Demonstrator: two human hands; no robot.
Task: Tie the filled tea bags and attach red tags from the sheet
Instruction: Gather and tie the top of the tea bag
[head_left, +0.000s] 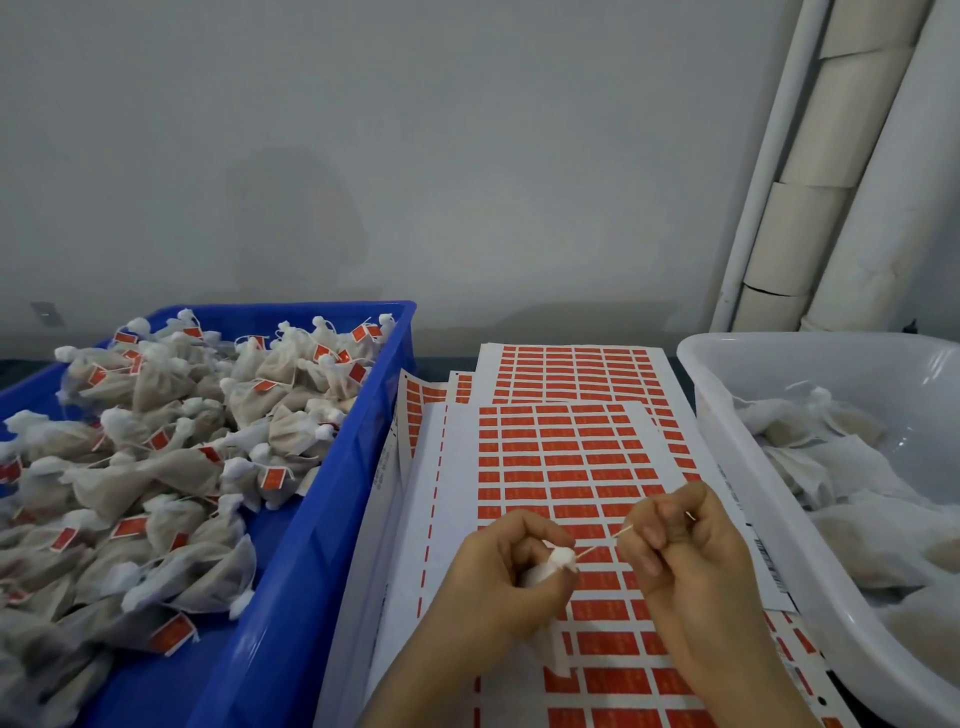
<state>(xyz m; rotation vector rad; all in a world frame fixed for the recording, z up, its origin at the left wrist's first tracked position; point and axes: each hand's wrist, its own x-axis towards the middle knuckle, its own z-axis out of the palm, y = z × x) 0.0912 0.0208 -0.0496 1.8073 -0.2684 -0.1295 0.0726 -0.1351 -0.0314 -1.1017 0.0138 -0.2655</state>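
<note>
A: Left hand (511, 564)?
B: Fingers curled tight round a tea bag (558, 561) — soft white mesh, gathered neck bunched into a small puff poking out by the thumb. It's held low centre, above the top sheet.

A: Right hand (675, 540)?
B: Fist closed, pinching a thin string (602, 543). The string runs taut from the bag's puff up to the right fingers, a short pale end sticking out past the knuckles.

A: What's under them?
B: Tag sheets (550, 467) — flat white paper, a grid of small red rectangular tags, dashed red line down the left margin. Several sheets overlap, fanned toward the back. Near the left wrist a few tag slots show bare white.

A: Left side?
B: Blue crate (332, 519), hard glossy plastic, straight walls. Heaped with tied bags (171, 457) — beige fill showing through gauzy mesh, knotted white tops, little red tags on strings.

A: Right?
B: White tub (727, 447), smooth plastic, rounded rim, just beside the sheets. Holds limp untagged bags (841, 467), crumpled white mesh, no red seen.

A: Background?
B: Plain grey wall; pale pipes (810, 171), cylindrical, leaning at top right.
</note>
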